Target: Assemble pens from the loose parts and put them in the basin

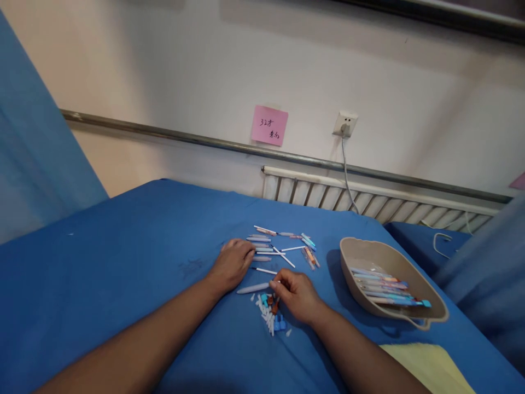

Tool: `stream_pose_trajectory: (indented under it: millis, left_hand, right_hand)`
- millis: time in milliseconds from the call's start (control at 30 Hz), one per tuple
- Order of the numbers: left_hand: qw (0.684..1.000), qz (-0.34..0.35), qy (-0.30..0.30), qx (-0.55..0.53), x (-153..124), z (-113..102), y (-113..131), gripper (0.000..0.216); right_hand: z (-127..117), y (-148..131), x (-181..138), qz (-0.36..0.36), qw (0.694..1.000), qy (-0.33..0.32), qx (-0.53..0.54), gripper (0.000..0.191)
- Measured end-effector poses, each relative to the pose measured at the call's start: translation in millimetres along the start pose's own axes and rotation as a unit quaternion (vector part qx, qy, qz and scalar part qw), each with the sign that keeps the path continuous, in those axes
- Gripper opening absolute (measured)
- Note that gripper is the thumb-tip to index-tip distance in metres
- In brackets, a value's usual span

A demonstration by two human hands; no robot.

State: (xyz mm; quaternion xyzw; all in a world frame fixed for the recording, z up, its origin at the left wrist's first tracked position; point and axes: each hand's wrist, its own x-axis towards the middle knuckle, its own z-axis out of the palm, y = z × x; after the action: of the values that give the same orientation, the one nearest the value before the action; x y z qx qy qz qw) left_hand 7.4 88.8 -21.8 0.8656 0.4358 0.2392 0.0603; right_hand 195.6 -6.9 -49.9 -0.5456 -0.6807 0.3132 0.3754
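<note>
My left hand (233,264) rests on the blue cloth, fingers curled and close together at the left ends of several pale pen barrels (262,250). Whatever its fingertips grip, if anything, is hidden. My right hand (298,295) is closed in a pinch at the right end of a greyish-white pen barrel (253,288), which lies nearly level. Just below it is a small heap of white pen parts (266,314), with turquoise, brown and blue pieces (279,323) among them. Thin white refills with dark tips (283,255) lie crossed beyond my hands.
A beige basket (348,246) holding several pens (385,287) stands to the right. Colourful pen pieces (310,257) lie nearer the middle. Yellow cloth (426,366) is at lower right. Behind the table are a radiator (311,191) and a plugged-in cable (345,164).
</note>
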Motion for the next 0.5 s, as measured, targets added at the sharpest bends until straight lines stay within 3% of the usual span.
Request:
stream_pose_trajectory:
  millis: [233,500]
  left_hand:
    - [0.999,-0.031,0.026,-0.019,1.6,-1.5,-2.0,0.028]
    - [0.999,-0.029,-0.026,0.002,2.1,5.1,-7.8,0.039]
  right_hand:
    - [-3.2,-5.9,0.1,0.004,1.000,-0.008,-0.028,0.026]
    - [-4.6,-9.5,0.6,-0.001,1.000,-0.014,-0.023,0.024]
